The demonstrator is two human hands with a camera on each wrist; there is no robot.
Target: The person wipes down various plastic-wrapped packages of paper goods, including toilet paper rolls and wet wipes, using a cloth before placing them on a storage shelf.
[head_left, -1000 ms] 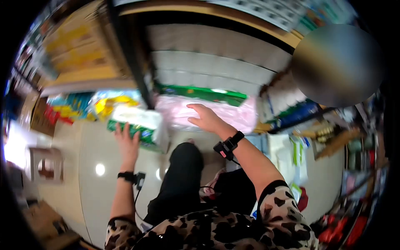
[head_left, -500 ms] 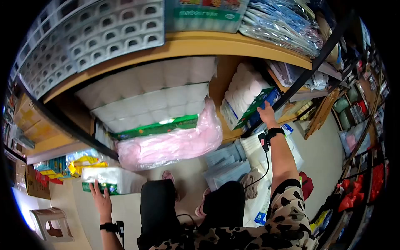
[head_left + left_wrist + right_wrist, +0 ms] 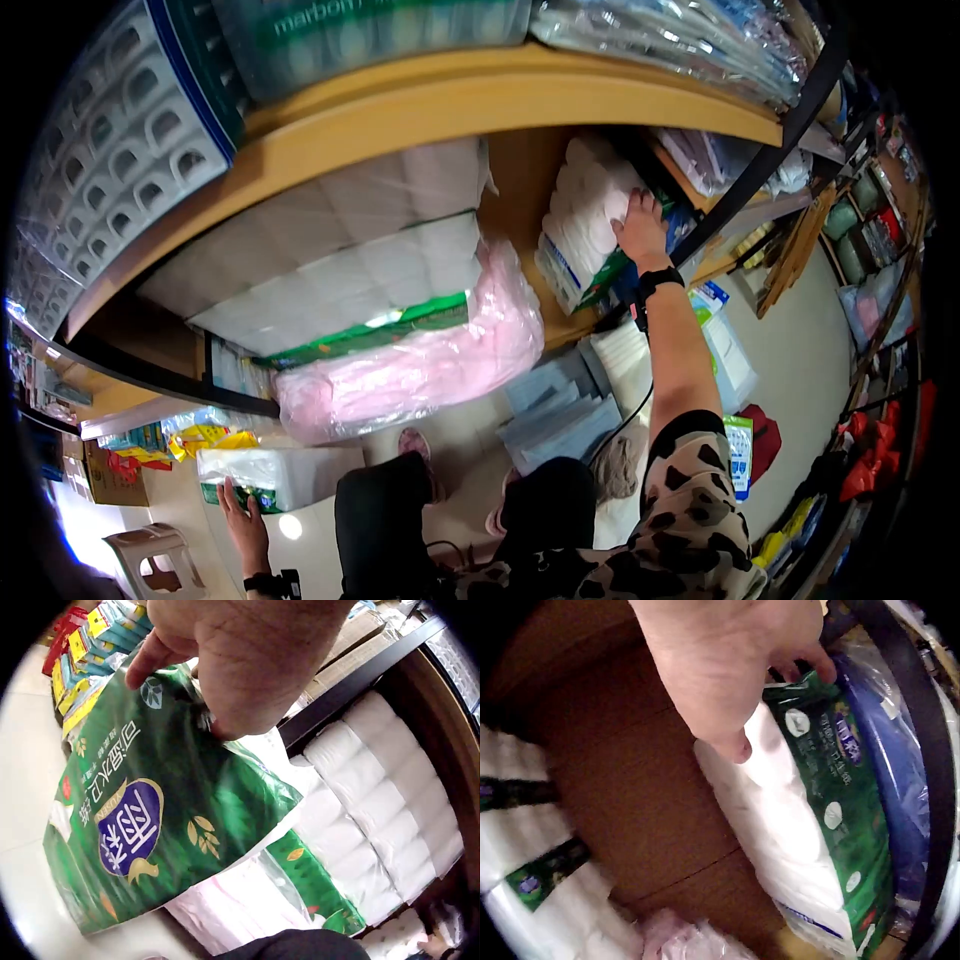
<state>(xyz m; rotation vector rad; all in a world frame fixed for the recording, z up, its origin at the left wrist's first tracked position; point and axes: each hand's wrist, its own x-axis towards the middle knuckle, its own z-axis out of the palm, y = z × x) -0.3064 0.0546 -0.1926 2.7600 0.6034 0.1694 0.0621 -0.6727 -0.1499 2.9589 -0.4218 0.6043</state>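
Note:
At the lower left of the head view, my left hand point(image 3: 245, 530) holds a green-and-white toilet paper pack point(image 3: 320, 475) low by the floor. The left wrist view has the thumb and a finger bent at the top of the pack's green printed wrapper point(image 3: 172, 817); the other fingertips are hidden. My right arm reaches into the lower shelf, where my right hand point(image 3: 643, 235) grips the end of a second toilet paper pack point(image 3: 780, 802). Its thumb lies on the white rolls and its fingers bend over the green side.
Stacked white rolls point(image 3: 340, 240) and a pink plastic-wrapped bundle point(image 3: 420, 370) fill the shelf's left part. A black shelf post point(image 3: 760, 150) stands right of the right hand. Grey flat packets point(image 3: 560, 410) lie on the floor; a stool point(image 3: 155, 560) stands at lower left.
My right hand has moved from over the pink bundle rightward to the pack in the shelf, and now up over its end. The left hand stays at its pack while the head view has turned right.

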